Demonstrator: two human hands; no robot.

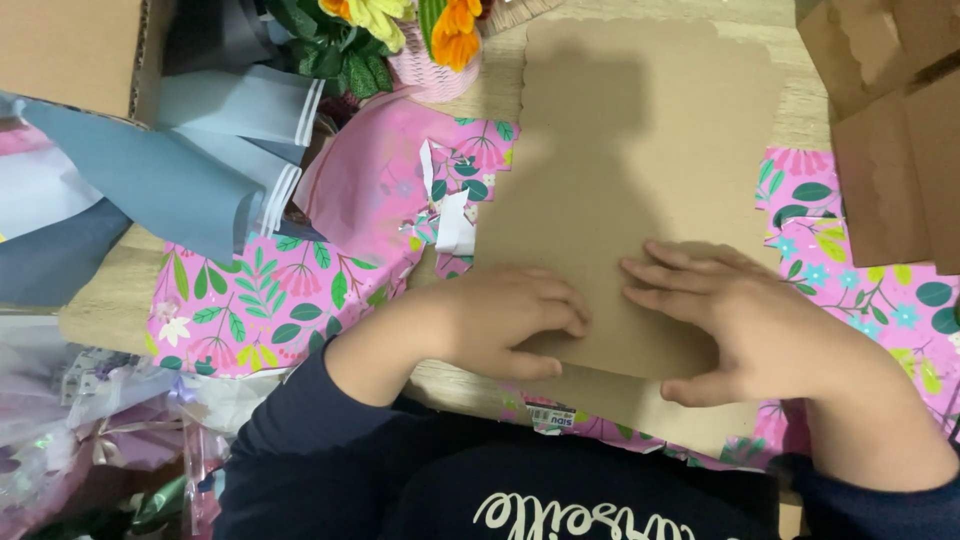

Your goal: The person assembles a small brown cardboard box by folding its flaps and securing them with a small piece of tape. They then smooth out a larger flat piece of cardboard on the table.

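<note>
Both hands (610, 320) press flat brown cardboard (620, 170).

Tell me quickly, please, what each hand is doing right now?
Left hand: fingers curled, pressing on the brown cardboard sheet, gripping nothing.
Right hand: open, flat on the same sheet, holding nothing.
</note>
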